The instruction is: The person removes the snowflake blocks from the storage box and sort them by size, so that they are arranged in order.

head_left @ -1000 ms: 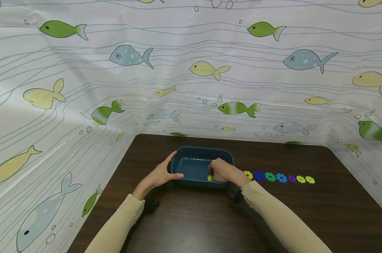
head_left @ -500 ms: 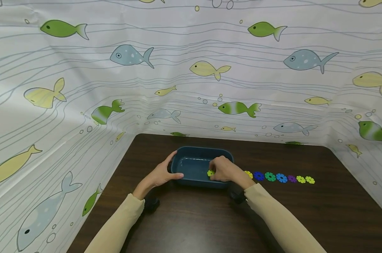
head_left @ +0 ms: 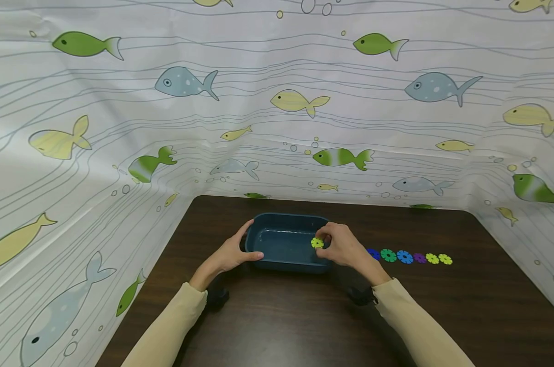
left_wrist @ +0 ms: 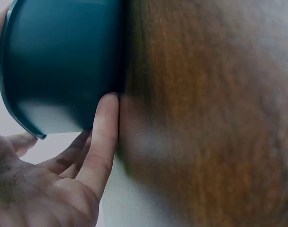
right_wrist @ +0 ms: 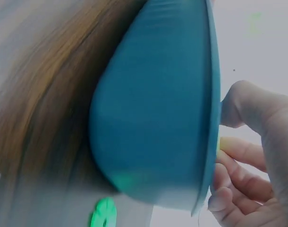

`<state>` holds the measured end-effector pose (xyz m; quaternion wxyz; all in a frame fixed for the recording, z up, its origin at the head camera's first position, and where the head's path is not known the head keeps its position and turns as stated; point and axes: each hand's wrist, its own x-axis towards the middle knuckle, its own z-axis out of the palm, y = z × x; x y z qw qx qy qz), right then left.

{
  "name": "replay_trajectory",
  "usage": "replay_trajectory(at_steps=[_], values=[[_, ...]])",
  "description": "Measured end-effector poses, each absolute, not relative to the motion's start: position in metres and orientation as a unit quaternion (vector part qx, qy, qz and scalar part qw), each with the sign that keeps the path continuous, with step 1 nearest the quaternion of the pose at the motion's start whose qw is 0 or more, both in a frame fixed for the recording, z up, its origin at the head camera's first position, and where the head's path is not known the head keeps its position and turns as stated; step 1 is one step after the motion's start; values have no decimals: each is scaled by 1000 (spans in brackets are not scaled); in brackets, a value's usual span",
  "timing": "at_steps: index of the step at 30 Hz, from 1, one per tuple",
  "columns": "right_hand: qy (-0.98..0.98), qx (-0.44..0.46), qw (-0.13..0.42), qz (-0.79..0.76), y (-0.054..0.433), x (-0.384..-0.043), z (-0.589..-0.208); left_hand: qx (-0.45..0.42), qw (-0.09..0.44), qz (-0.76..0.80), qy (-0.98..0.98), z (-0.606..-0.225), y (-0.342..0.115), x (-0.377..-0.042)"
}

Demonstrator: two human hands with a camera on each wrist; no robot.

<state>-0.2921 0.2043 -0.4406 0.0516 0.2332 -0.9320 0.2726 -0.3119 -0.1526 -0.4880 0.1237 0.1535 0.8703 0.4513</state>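
Observation:
A dark blue plastic bin (head_left: 283,266) stands on the table. My left hand (head_left: 228,252) holds its left end, thumb over the front rim and fingers around the side; the left wrist view has those fingers (left_wrist: 106,137) low against the bin's wall (left_wrist: 63,61). Over the bin's right end, my right hand (head_left: 347,248) pinches a yellow-green notched plastic disc (head_left: 317,243) between thumb and fingers. In the right wrist view, the bin's wall (right_wrist: 153,104) covers most of that disc, and the fingers of my right hand (right_wrist: 257,161) show just past the rim.
Right of the bin runs a row of similar discs: dark blue (head_left: 373,254), green (head_left: 389,255), light blue (head_left: 404,256), purple (head_left: 420,258) and two yellow-green (head_left: 439,259). A fish-print sheet (head_left: 299,153) encloses the table's back and sides.
My right hand has risen and moved right with the yellow-green disc, from low inside the bin to its right end. It now hides the row's yellow disc. My left hand keeps its hold.

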Motion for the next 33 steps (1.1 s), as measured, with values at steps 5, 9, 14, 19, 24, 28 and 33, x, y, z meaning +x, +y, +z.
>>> replay_trajectory(at_steps=[5,9,14,19,24,28,33], values=[[-933,199,98,283,226,-287,-439,156,125,448,872,-488,-154,-312],[-932,188,129,283,247,-285,-440,155,125,445,873,-488,-155,-311],[-937,164,145,273,276,-284,-441,153,126,443,874,-488,-155,-310],[-942,132,151,269,311,-279,-442,151,125,444,874,-489,-154,-309],[-947,87,162,263,348,-272,-445,154,126,449,871,-489,-152,-309],[-949,60,176,255,379,-268,-446,160,124,449,870,-489,-152,-310],[-955,37,169,241,418,-263,-448,165,123,452,868,-488,-152,-311]])
